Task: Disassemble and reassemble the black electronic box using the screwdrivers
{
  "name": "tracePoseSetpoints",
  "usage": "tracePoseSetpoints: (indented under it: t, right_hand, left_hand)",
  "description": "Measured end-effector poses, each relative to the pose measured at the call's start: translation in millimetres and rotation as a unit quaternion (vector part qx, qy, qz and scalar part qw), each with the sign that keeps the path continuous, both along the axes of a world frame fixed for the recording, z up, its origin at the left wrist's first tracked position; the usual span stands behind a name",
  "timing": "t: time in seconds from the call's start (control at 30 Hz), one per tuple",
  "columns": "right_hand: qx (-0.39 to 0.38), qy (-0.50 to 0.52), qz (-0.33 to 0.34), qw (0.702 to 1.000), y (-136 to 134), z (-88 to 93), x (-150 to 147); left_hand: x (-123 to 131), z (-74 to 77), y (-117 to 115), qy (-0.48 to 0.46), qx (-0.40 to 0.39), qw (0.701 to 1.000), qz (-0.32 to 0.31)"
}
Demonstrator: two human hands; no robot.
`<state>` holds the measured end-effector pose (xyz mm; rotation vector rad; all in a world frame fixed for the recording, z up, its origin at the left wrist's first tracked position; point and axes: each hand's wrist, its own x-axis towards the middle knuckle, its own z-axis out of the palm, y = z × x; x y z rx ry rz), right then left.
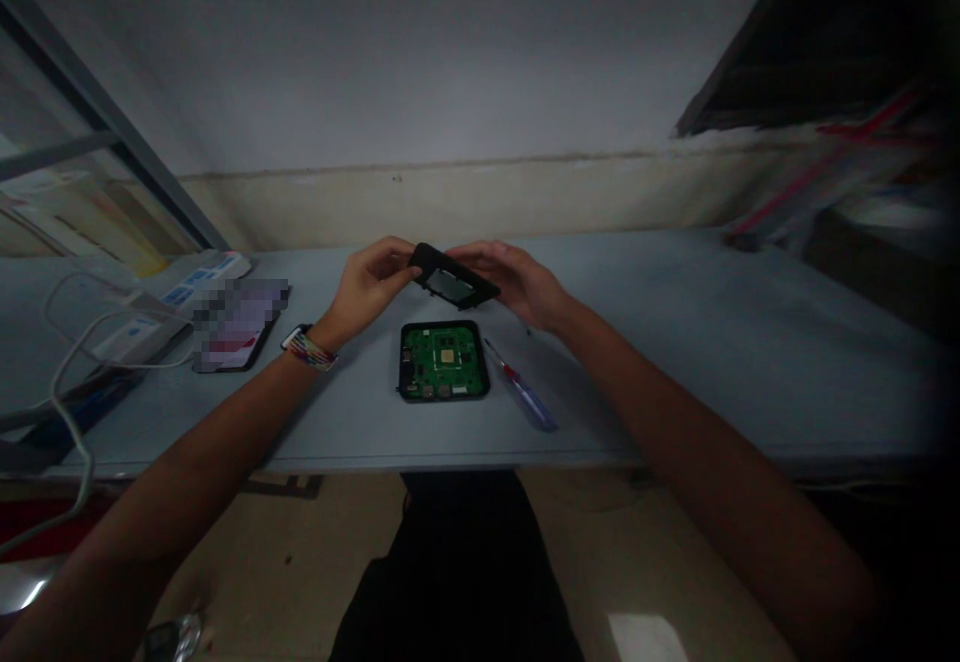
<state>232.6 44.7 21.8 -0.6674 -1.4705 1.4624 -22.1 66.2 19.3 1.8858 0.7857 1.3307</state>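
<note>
Over the desk I hold up a black square cover (450,284) with a silvery metal plate on its inner face, tilted down to the right. My left hand (371,280) pinches its left corner, thumb on the near face. Along the far and right edge lies my right hand (519,277), its fingers partly hidden behind the cover. Just below, an open black box (486,374) rests flat with a green circuit board (446,362) inside it. A screwdriver (529,397) with a clear bluish handle lies to the box's right.
On the left are a phone (247,327), a white power strip (180,292) and loose white cables (71,422). The desk (675,362) meets a wall at the back. Its front edge runs just above my lap. At the far right, blurred items stand by a pink-red bar (810,182).
</note>
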Motion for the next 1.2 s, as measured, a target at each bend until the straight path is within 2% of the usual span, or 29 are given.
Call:
tracePoseSetpoints:
  t: [0.23,0.47,0.6,0.7,0.73,0.8,0.9,1.0,1.2]
  right_hand:
    - [-0.01,-0.056,0.08,0.995,-3.0,-4.6,-2.3]
    - [0.049,-0.103,0.058,0.992,-1.1,-5.2,-1.6]
    - [0.118,-0.145,0.038,0.982,-3.3,-2.3,-0.5]
    - [0.224,-0.228,0.008,0.948,-14.8,7.7,-0.5]
    - [0.269,-0.263,-0.006,0.926,-20.6,12.1,-1.3]
    - [0.343,-0.33,-0.012,0.879,-33.8,20.2,-3.9]
    - [0.371,-0.402,0.01,0.837,-51.5,26.4,-10.1]
    - [0.362,-0.442,0.033,0.82,-60.2,23.4,-15.9]
    - [0.374,-0.453,0.051,0.807,-58.0,11.5,-18.8]
  left_hand:
    - [2.4,3.8,-6.9,-0.001,0.006,1.0,0.017]
    - [1.1,5.4,-7.3,-0.005,-0.014,0.999,-0.031]
    - [-8.9,9.5,-2.8,0.031,-0.049,0.995,-0.08]
    - [-22.1,5.5,12.0,0.024,-0.057,0.99,-0.129]
    - [-26.4,2.6,18.4,0.005,-0.065,0.99,-0.121]
    - [-34.2,-4.0,31.2,-0.033,-0.092,0.994,-0.05]
    - [-44.0,-12.3,45.9,-0.072,-0.144,0.985,0.053]
    - [-51.4,-17.5,54.2,-0.108,-0.191,0.97,0.102]
    - [-56.2,-29.7,66.3,-0.127,-0.221,0.959,0.121]
